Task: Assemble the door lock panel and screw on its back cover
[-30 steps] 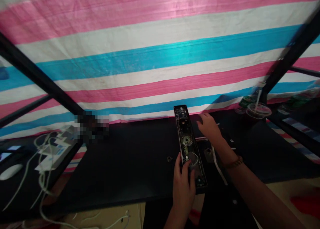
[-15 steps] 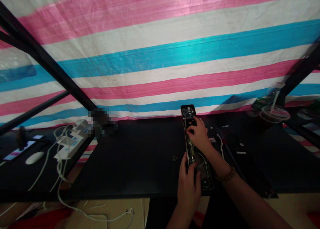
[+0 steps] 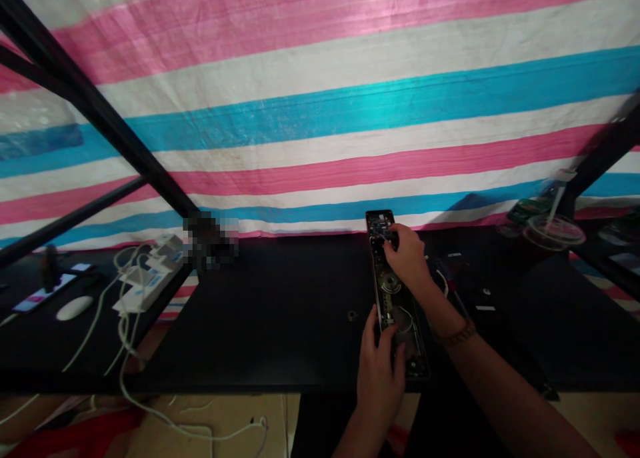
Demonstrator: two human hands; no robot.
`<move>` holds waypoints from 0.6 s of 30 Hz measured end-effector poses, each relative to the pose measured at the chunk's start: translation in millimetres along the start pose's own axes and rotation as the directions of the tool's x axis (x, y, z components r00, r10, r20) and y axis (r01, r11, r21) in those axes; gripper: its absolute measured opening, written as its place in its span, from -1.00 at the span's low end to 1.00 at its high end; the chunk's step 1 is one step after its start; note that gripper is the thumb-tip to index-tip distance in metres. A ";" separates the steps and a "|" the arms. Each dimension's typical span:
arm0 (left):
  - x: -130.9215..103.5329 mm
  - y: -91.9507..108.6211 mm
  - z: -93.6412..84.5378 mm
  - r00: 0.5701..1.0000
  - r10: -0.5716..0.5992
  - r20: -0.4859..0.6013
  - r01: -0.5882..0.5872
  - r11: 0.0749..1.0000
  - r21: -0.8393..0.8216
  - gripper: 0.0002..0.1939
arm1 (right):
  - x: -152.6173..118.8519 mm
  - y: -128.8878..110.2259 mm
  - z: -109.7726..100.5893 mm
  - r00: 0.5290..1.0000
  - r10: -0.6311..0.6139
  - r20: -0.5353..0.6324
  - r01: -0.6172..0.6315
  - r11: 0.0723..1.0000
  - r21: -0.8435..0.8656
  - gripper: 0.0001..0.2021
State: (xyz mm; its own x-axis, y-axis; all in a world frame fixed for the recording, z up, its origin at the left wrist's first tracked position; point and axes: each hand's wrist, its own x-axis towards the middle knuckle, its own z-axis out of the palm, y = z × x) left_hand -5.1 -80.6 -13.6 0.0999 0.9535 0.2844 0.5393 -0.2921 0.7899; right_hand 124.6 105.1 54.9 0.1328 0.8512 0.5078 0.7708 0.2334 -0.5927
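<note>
A long, narrow electronic device casing [image 3: 411, 346] lies open on the black table, its inside facing up. Circuit parts, a round metal piece and a thin white wire show in it. My left hand [image 3: 379, 371] grips the near left part of the casing, thumb along the side and fingers over the edge. At the far end, my right hand [image 3: 407, 255] is bent in a pinch over the circuit board [image 3: 381, 223]. Something small and dark shows at those fingertips, too unclear to name. A small metal part [image 3: 353, 316] rests left of the casing.
Right of the casing are a white cable [image 3: 443, 281], a dark flat panel [image 3: 510, 351] and a lidded drink cup [image 3: 554, 233] with a straw. On the left are a power strip [image 3: 150, 285] with plugs, a white mouse [image 3: 75, 308] and a phone [image 3: 45, 298]. A striped sheet [image 3: 320, 131] hangs behind.
My right hand has moved farther up the casing, from its upper middle to the board at the far end, uncovering the round metal piece. My left hand keeps its hold.
</note>
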 end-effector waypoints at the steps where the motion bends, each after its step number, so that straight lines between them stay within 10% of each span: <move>1: -0.3 -0.2 0.3 1.000 -0.006 0.003 0.006 1.000 -0.004 -0.66 | 2.2 -2.0 1.1 0.999 -0.033 0.035 0.035 0.998 -0.051 -0.60; 6: -1.5 -0.7 0.6 1.000 -0.029 0.007 0.029 0.999 -0.013 -0.66 | 3.8 -9.1 13.1 0.968 -0.159 0.196 0.204 0.949 -0.241 -0.70; 18: -0.9 -3.5 1.7 1.000 -0.010 -0.013 0.010 0.999 -0.034 -0.66 | 16.2 -15.6 17.0 0.959 -0.277 0.063 0.284 0.941 -0.186 -0.80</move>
State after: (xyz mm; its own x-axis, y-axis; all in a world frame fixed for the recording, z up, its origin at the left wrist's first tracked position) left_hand -5.7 -80.4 -17.5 0.0835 0.9554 0.2831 0.5116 -0.2849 0.8106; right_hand 104.1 123.2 61.7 -0.1256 0.7810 0.6118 0.8785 0.3741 -0.2972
